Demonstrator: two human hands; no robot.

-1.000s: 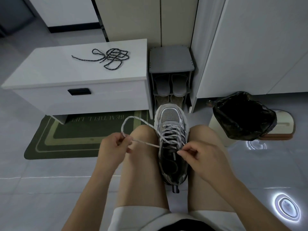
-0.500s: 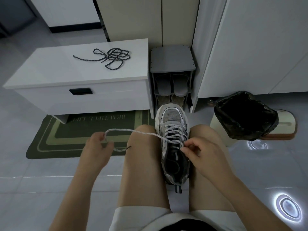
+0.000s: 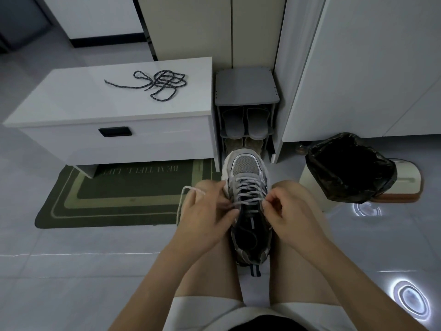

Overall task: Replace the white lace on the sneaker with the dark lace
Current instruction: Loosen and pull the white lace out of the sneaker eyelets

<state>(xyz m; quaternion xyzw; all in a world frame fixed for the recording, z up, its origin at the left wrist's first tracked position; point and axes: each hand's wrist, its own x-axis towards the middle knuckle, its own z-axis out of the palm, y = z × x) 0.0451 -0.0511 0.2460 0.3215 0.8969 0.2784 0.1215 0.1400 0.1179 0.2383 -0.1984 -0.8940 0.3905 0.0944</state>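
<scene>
A bin (image 3: 310, 187) is lined with a black bag (image 3: 350, 168); its inside is dark and what it holds cannot be told. In a rack (image 3: 247, 87), gray slippers (image 3: 245, 123) are kept on the upper shelf and a beige pair (image 3: 243, 144) on the shelf below.

The sneaker (image 3: 248, 235) is held upright between the knees, with the toe turned away from the person. The white lace (image 3: 248, 187) is crossed through the eyelets just ahead of the fingertips of both hands, on the toe side. The dark lace (image 3: 160, 84) is laid in a loose heap on a white cabinet (image 3: 71, 111), well beyond the left fingers and touched by no hand.

The left hand (image 3: 210, 216) is placed at the left side of the sneaker, its fingers curled round a strand of the white lace; a loop of this strand is seen outside the knuckles. The right hand (image 3: 284, 216) is placed at the right eyelet row, thumb and forefinger closed together on the lace there. Both palms are turned down, with the forearms above the thighs.
</scene>
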